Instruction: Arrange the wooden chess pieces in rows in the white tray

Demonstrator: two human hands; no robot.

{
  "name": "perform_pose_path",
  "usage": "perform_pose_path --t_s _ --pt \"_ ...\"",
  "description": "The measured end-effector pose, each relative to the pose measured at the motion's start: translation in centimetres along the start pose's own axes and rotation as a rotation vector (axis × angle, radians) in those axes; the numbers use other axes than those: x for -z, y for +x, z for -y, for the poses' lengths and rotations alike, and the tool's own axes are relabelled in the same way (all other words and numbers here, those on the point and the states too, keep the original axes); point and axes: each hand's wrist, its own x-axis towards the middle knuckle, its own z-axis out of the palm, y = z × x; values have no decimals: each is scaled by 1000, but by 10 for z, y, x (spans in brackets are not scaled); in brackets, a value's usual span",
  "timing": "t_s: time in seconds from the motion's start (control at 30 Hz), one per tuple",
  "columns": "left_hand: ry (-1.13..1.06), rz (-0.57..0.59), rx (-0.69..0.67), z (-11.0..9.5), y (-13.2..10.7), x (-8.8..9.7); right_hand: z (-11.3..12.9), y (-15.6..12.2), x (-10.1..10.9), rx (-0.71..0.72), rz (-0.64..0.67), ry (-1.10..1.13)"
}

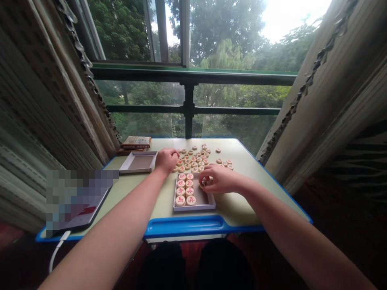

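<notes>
A shallow white box stands near the front of the table. Two columns of round wooden Chinese chess pieces with red characters fill its left side. Over the box's right part, my right hand is closed around Chinese chess pieces, partly covered by the fingers. My left hand is curled shut beside the left edge of a loose spread of pieces behind the box. Whatever the left fingers may hold is hidden.
A box lid lies at the left, with books behind it. A tablet-like device with a white cable rests at the front left. A few separate pieces lie at the right. The table has a raised blue edge.
</notes>
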Motion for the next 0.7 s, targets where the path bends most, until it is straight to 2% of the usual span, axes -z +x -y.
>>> perform_pose_path --t_s 0.4,0.7 --pt "-3 13 -9 0 1 -1 -4 2 0 -8 -32 -97" --pt "-1 9 -25 0 1 0 -9 -1 8 -40 -33 -48"
